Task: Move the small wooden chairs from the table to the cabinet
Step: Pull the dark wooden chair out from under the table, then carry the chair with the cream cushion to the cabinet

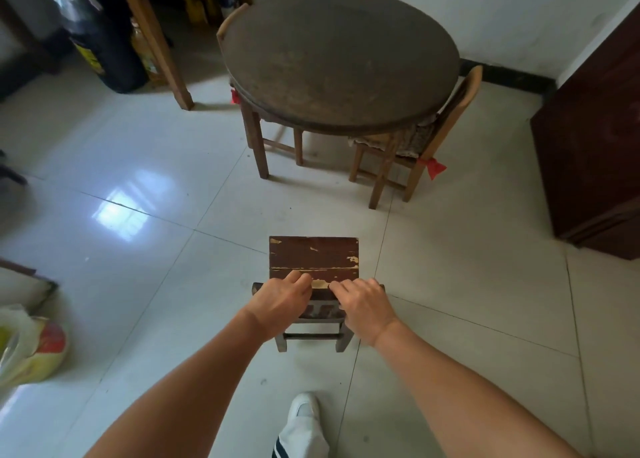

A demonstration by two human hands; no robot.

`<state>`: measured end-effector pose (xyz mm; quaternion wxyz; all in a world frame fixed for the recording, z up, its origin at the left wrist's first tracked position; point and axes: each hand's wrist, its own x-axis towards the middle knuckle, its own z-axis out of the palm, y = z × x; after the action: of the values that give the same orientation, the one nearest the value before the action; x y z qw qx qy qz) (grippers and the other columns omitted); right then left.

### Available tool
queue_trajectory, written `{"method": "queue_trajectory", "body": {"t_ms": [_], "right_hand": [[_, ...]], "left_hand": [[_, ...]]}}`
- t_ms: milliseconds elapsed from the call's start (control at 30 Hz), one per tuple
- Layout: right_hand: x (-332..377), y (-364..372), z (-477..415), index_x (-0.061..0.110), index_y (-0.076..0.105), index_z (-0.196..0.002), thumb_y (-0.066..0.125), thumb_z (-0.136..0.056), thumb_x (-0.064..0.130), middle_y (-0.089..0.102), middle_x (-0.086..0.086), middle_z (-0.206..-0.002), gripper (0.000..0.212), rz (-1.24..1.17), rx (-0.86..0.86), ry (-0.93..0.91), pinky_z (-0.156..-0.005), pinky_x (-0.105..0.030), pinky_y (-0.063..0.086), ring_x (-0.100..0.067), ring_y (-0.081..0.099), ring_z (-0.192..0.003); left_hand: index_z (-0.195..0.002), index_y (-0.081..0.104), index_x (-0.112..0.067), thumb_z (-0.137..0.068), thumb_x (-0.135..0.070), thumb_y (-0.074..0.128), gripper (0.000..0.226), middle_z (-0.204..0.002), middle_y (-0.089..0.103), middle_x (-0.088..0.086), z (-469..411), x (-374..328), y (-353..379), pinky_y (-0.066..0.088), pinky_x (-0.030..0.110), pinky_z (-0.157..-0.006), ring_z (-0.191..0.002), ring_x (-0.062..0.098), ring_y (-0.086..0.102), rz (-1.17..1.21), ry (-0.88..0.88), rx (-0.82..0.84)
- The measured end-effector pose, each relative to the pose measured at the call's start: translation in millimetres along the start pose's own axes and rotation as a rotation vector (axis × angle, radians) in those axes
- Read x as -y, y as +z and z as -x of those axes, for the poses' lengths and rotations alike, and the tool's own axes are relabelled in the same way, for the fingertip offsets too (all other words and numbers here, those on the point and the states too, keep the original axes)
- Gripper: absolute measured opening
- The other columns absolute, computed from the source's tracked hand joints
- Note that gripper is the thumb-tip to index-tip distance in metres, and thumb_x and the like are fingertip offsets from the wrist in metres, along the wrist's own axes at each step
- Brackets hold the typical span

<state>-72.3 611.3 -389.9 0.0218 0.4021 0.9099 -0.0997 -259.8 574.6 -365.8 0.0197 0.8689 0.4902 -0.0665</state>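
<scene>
While our left hand [281, 304] and right hand [366, 305] clamp the small wooden chair's [313, 260] backrest, fingers curled over it, it stands on the floor [138, 197] before the round worktop [341, 59].

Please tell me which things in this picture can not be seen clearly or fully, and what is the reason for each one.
- Small chair, head view: the left hand and right hand cover its backrest; whether its legs touch the floor cannot be told.
- Chairs under the round table: the tabletop hides their seats.
- Dark cabinet: cut off by the right edge.
- Bottles at top left: labels too small and dim.
</scene>
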Motion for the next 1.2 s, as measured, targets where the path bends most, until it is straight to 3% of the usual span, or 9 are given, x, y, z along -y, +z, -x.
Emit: {"method": "queue_trajectory", "body": {"t_ms": [100, 267, 400, 500, 667, 800, 900, 967, 1200], "right_hand": [[11.4, 11.6, 25.8, 0.01, 0.066, -0.109, 0.079, -0.065, 0.003, 0.073, -0.007, -0.087, 0.047, 0.053, -0.026, -0.043, -0.061, -0.037, 0.055, -0.026, 0.068, -0.069], [20.3, 41.2, 63.2, 0.011, 0.049, -0.128, 0.054, -0.087, 0.0, 0.067, -0.011, -0.108, 0.043, 0.065, 0.021, -0.095, -0.078, -0.04, 0.048, -0.031, 0.064, -0.093], [30.9, 60.2, 85.8, 0.015, 0.034, -0.141, 0.055, -0.089, 0.003, 0.067, -0.009, -0.11, 0.057, 0.008, 0.016, -0.038, -0.084, -0.038, 0.048, -0.029, 0.062, -0.097], [33.8, 62.1, 88.2, 0.022, 0.029, -0.141, 0.056, -0.087, 0.006, 0.068, -0.006, -0.1, 0.063, -0.138, -0.016, 0.075, -0.078, -0.035, 0.042, -0.028, 0.06, -0.092], [26.8, 38.5, 86.1, 0.036, 0.018, -0.143, 0.062, -0.086, 0.027, 0.061, -0.004, -0.126, 0.073, -0.361, 0.131, 0.245, -0.09, -0.039, 0.047, -0.03, 0.056, -0.11], [8.7, -15.0, 102.4, 0.044, 0.023, -0.143, 0.058, -0.086, 0.045, 0.057, 0.003, -0.134, 0.067, -0.8, 0.059, 0.399, -0.092, -0.027, 0.046, -0.017, 0.055, -0.114], [-12.1, -70.8, 123.6, 0.039, 0.036, -0.14, 0.054, -0.089, 0.043, 0.06, 0.001, -0.125, 0.054, -1.062, -0.039, 0.501, -0.074, -0.007, 0.04, -0.009, 0.055, -0.109], [-33.6, -113.1, 143.4, 0.036, 0.041, -0.139, 0.051, -0.092, 0.041, 0.059, 0.0, -0.126, 0.048, -1.154, -0.088, 0.553, -0.086, -0.019, 0.045, -0.012, 0.056, -0.112], [-124.9, -230.2, 166.1, 0.034, 0.044, -0.138, 0.043, -0.095, 0.044, 0.062, -0.002, -0.125, 0.044, -1.259, -0.215, 0.672, -0.077, -0.032, 0.05, -0.015, 0.062, -0.098]], "left_hand": [[-0.081, 0.075, -0.013, -0.052, -0.013, 0.088, 0.032, -0.073, 0.062, -0.002, 22.2, -24.2, 11.2, 0.042, 0.018, -0.032, -0.056, 0.009, 0.053, -0.051, -0.014, -0.026], [-0.084, 0.073, -0.021, -0.048, -0.015, 0.088, 0.039, -0.071, 0.065, -0.004, 47.8, -58.9, 29.6, 0.04, 0.021, -0.035, -0.053, 0.011, 0.058, -0.067, -0.057, 0.03], [-0.12, 0.051, -0.02, -0.089, -0.017, 0.056, 0.032, -0.097, 0.067, 0.0, 61.3, -79.2, 46.2, 0.043, 0.03, -0.057, -0.086, 0.022, 0.064, -0.001, -0.228, 0.139], [-0.126, 0.044, -0.021, -0.093, -0.017, 0.048, 0.033, -0.11, 0.065, 0.0, 61.4, -87.4, 48.7, 0.044, 0.032, -0.065, -0.095, 0.024, 0.061, 0.063, -0.346, 0.123], [-0.127, 0.038, -0.018, -0.087, -0.017, 0.055, 0.043, -0.111, 0.065, 0.008, 51.8, -93.2, 28.2, 0.046, 0.033, -0.068, -0.094, 0.028, 0.06, 0.391, -0.55, 0.19], [-0.135, 0.035, -0.019, -0.087, -0.024, 0.059, 0.055, -0.116, 0.063, 0.004, 39.0, -102.3, -18.5, 0.045, 0.025, -0.076, -0.104, 0.024, 0.06, 0.871, -0.755, -0.014], [-0.139, 0.035, -0.022, -0.088, -0.025, 0.061, 0.057, -0.111, 0.063, -0.002, 20.4, -114.9, -68.8, 0.043, 0.009, -0.057, -0.085, 0.004, 0.06, 1.146, -0.881, -0.189], [-0.141, 0.033, -0.023, -0.088, -0.025, 0.061, 0.059, -0.113, 0.063, -0.002, 2.8, -129.5, -105.0, 0.042, 0.007, -0.047, -0.078, 0.0, 0.057, 1.253, -0.901, -0.219], [-0.143, 0.029, -0.023, -0.091, -0.024, 0.057, 0.059, -0.133, 0.055, 0.01, -83.1, -161.4, -208.8, 0.044, 0.037, -0.095, -0.118, 0.026, 0.054, 1.482, -0.839, -0.263]]}}
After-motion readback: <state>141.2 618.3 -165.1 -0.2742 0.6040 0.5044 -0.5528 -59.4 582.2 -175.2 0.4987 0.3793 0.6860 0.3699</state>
